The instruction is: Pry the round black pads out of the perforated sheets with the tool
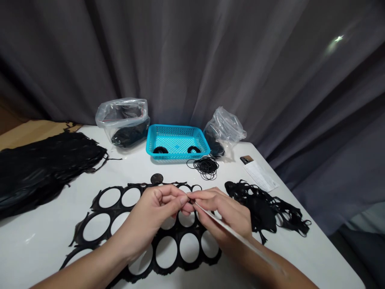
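Note:
My left hand [168,204] is closed in a pinch, its thumb and fingertips meeting those of my right hand. A small dark bit shows between the fingertips, too hidden to name. My right hand [225,212] is closed around a thin white stick [224,228], which slants down to the lower right and blurs at its far end. Beneath both hands lies a black rubber sheet [153,249] with rows of large round holes and ragged edges. Just beyond it rests a small black disc [157,178].
A blue basket [178,158] holds two coils of black rings. Before it lies a pile of thin black rings [207,166]. Clear plastic bags [123,116] flank the basket. Black sheets [45,164] are stacked left; black scraps [264,204] and white paper [260,176] lie right.

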